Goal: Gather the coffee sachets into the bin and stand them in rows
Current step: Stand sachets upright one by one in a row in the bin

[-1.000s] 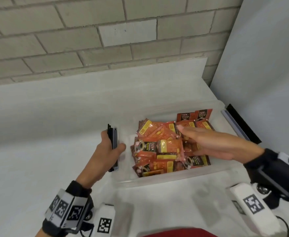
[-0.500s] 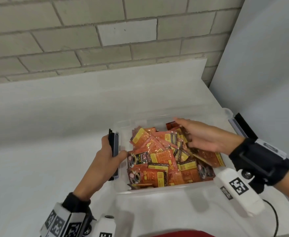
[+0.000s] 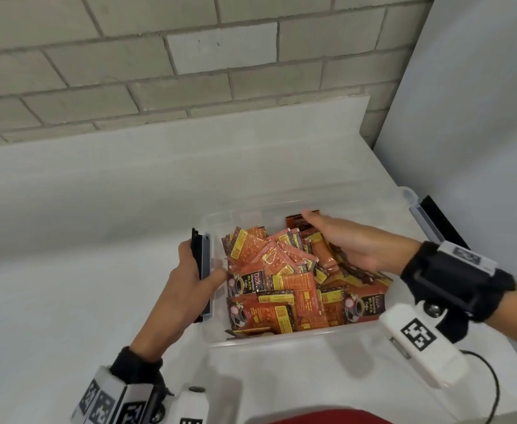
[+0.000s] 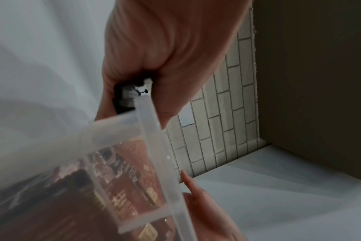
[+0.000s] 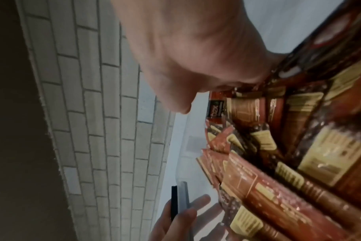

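A clear plastic bin (image 3: 281, 339) stands on the white table, filled with a loose heap of orange and brown coffee sachets (image 3: 281, 280). My left hand (image 3: 196, 280) grips the bin's left rim at its grey and black latch (image 3: 203, 264), thumb inside the wall. The left wrist view shows that left hand (image 4: 165, 57) grasping the rim (image 4: 155, 138). My right hand (image 3: 352, 243) reaches into the back right of the bin. Its thumb lies over a dark sachet, and its fingers curl down round a bunch of sachets (image 5: 278, 154). The fingertips are hidden among them.
A brick wall (image 3: 189, 71) runs behind the table and a grey panel (image 3: 465, 117) closes the right side. The bin's right latch (image 3: 434, 221) juts toward that panel. A black cable (image 3: 492, 387) loops at the near right. Bare white tabletop (image 3: 67, 270) lies left of the bin.
My right hand has moved from the middle of the heap to the bin's back right corner, and sachets have shifted left. My left hand keeps its hold on the rim.
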`<state>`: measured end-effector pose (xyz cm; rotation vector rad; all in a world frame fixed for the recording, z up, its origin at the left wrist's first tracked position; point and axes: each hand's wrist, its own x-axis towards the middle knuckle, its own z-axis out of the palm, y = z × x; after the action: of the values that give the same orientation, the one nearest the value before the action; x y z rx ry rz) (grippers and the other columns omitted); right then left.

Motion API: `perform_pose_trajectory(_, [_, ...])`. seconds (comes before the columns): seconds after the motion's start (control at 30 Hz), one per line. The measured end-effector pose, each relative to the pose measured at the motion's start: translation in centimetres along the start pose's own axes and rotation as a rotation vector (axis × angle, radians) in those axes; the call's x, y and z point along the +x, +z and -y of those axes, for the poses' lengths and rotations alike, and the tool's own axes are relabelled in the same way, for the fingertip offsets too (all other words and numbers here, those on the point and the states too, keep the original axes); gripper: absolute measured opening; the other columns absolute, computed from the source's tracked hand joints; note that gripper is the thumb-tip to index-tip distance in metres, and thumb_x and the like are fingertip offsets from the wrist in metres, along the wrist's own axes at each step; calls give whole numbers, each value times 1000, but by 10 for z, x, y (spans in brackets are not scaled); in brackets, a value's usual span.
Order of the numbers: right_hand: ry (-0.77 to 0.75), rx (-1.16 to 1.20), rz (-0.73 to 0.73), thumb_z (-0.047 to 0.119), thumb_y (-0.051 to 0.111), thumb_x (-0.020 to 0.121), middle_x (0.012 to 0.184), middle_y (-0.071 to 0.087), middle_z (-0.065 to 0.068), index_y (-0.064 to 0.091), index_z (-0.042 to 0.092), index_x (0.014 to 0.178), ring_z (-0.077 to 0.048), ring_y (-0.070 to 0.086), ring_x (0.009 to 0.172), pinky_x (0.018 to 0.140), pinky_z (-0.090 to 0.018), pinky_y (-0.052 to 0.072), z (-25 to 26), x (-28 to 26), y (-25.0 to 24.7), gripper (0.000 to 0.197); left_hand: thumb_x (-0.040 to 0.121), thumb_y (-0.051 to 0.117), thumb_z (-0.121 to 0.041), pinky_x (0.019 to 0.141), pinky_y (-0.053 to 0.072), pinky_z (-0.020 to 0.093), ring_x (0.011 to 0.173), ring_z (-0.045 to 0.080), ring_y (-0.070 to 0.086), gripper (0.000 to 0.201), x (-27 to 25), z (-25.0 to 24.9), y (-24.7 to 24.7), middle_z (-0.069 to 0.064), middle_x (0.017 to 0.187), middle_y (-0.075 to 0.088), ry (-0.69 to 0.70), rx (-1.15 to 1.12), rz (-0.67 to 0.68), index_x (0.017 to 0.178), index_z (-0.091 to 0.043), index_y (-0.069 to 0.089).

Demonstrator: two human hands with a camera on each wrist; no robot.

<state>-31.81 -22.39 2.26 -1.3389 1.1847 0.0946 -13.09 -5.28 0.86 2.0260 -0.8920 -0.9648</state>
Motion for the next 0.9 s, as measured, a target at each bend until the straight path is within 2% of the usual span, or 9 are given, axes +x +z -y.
perform_pose_trajectory(0.13, [-53,-72,115,75,31,87,157,27,2,34,40,146,-24,22,145,116,-56,15,13,-16,7,69,95,57,-30,60,51,26,86,12,60,50,0,-1,1,-9,105,54,-7,-10,-3,134,-26,26])
perform_pose_trajectory(0.27, [-7,-70,-59,68,27,90,160,14,2,25,34,150,-20,9,148,117,-51,7,5,-26,-27,69,94,57,-30,60,53,25,85,12,63,49,0,0,1,-10,105,55,-11,-28,-1,132,-27,27])
perform_pose_trajectory(0.33, [97,-70,-138,65,30,92,157,24,-4,18,25,153,-23,10,148,118,-48,5,-7,-28,-40,74,94,58,-30,61,56,29,84,13,64,47,1,1,1,-8,103,57,-15,-36,-9,129,-28,27])
perform_pose_trajectory(0.4, [200,-79,-124,63,32,93,126,59,-4,32,18,147,-31,24,143,114,-58,11,-17,-30,-39,70,94,58,-29,67,59,37,86,16,65,45,1,1,1,-7,104,58,-24,-50,-19,127,-30,28])
perform_pose_trajectory(0.5, [237,-24,-9,54,34,98,109,71,-4,57,22,125,-20,65,105,84,-44,55,-29,-30,-20,48,93,59,-30,71,60,42,88,17,66,45,2,2,2,-7,105,58,-22,-64,-34,127,-31,29])
perform_pose_trajectory(0.6, [182,-24,23,28,38,103,80,75,4,60,21,105,-6,69,64,42,-20,50,-33,-31,-9,23,94,57,-31,64,58,34,86,13,64,44,1,1,3,-11,104,56,-14,-62,-33,128,-32,28])
perform_pose_trajectory(0.67, [187,-4,-8,17,42,102,86,70,4,55,23,101,-9,67,74,52,-29,55,-33,-31,-8,14,94,58,-30,69,60,37,89,14,65,47,2,2,3,-10,107,56,-13,-91,-30,131,-30,29])
perform_pose_trajectory(0.77, [228,9,-95,23,51,98,113,58,-5,49,19,113,-24,53,111,93,-62,44,-30,-27,-16,16,93,59,-28,77,60,44,91,15,66,48,2,4,3,-9,109,57,-11,-109,-30,132,-30,30])
perform_pose_trajectory(0.9, [271,121,79,38,53,96,107,65,-7,60,14,99,-24,59,93,82,-46,50,-16,-20,-5,25,93,59,-28,72,60,38,88,13,66,49,3,6,3,-13,106,56,5,-117,-23,131,-31,29])
